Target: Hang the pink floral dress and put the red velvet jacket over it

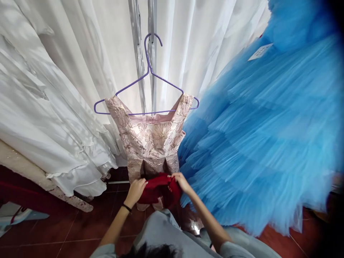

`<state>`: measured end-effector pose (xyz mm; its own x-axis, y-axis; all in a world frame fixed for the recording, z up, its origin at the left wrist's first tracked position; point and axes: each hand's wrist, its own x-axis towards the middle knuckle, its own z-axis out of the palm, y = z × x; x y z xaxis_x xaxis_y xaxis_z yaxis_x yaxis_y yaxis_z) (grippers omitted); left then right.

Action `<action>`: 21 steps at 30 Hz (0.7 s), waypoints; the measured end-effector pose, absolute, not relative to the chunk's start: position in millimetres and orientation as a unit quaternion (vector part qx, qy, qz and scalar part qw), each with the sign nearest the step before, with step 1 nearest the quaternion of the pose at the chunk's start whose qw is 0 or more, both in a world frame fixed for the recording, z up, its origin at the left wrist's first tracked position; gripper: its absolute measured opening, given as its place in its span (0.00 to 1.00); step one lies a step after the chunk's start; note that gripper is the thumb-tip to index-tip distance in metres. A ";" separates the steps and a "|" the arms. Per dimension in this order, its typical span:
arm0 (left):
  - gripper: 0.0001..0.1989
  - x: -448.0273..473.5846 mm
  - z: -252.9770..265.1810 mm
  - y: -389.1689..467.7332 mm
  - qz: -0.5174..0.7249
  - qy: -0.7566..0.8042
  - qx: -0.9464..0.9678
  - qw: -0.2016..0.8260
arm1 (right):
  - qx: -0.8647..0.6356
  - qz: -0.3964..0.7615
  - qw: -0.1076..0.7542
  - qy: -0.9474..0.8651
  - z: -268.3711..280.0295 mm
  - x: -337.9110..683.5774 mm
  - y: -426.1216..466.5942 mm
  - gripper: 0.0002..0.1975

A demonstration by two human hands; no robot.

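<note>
Red garment [152, 190] is held up between both hands, in front of the lower part of the pink dress [158, 138] and below the lower bar of the purple hanger [149, 68]. Left hand [136, 190]: fingers closed in a pinch on the left end of the red cloth. Right hand [182, 182]: likewise pinched, at the upper right end, next to a strip of small pale-gold trim [169, 182]. Handling (judged): light, limp, soft, with little slip; the dark, matt pile suggests velvet, though blur prevents confirmation. Best hold appears to be the two ends of the upper edge, fingers kept off the trim, which could snag or work loose. Cloth sags between the grips and folds into shadow at its right side; full outline cannot be told. Dress: brocade-like, metallic floral relief, wide shoulder straps over the hanger's sloping arms, square neckline, pleats below the waist; probably stiffer and heavier than the red piece. Hanger: thin, smooth rod with an open hook, in front of metal uprights [137, 43]. To the right, blue gown [258, 132]: layered, gauzy ruffles, airy and easily caught. To the left, white garments [61, 118]: smooth, draped, ruffled near the hem. Floor [88, 225]: dark red tiles, pale joints.
</note>
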<state>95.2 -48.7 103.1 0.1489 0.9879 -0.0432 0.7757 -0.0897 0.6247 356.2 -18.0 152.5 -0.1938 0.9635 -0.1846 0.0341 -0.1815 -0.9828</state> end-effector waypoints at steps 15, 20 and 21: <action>0.13 85.5 199.7 -15.8 0.197 0.495 0.783 0.322 | -0.466 0.404 0.462 -0.638 312.0 436.2 -1.9 0.11; 0.15 89.7 263.6 -31.8 0.354 0.518 0.737 0.251 | -0.496 0.230 0.442 -0.711 265.4 393.8 -11.5 0.38; 0.15 94.0 274.7 -36.4 0.351 0.510 0.745 0.249 | -0.507 0.220 0.403 -0.730 248.2 375.4 -9.0 0.42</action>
<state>94.0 -36.4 274.7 0.2341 0.9343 0.2690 0.5853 -0.3564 0.7283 375.4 -9.0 248.2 -0.1619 0.9166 0.3656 0.5621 0.3902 -0.7292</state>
